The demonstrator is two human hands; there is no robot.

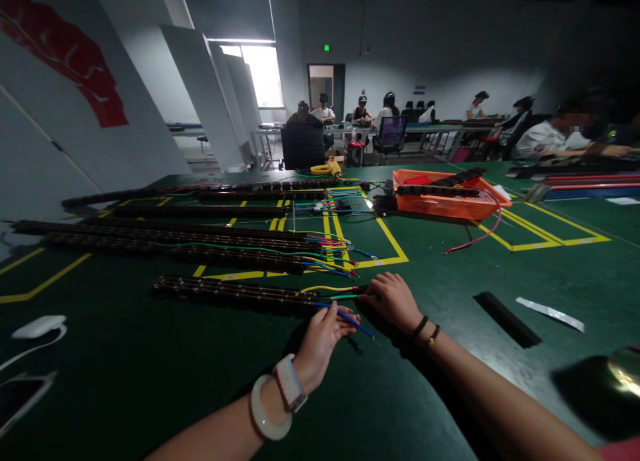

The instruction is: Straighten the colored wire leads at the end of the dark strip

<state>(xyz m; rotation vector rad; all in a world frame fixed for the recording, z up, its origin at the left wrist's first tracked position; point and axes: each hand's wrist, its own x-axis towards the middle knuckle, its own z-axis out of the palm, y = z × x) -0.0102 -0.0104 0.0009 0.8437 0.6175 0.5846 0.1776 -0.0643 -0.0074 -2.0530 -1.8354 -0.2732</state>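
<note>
My left hand pinches a blue wire between thumb and fingers, and its bare end sticks out to the right. My right hand lies low over the table with curled fingers, closed at the end of a green wire; its fingertips are partly hidden. Both wires, with a yellow wire above them, come out of the right end of a long black cable chain. Behind it lie several more cable chains, with coloured wires ending in ring terminals.
An orange basket holding chain pieces stands at the back right, near a yellow heat gun. A black strip and a white strip lie to the right. Yellow tape marks the green table. Several people sit farther off.
</note>
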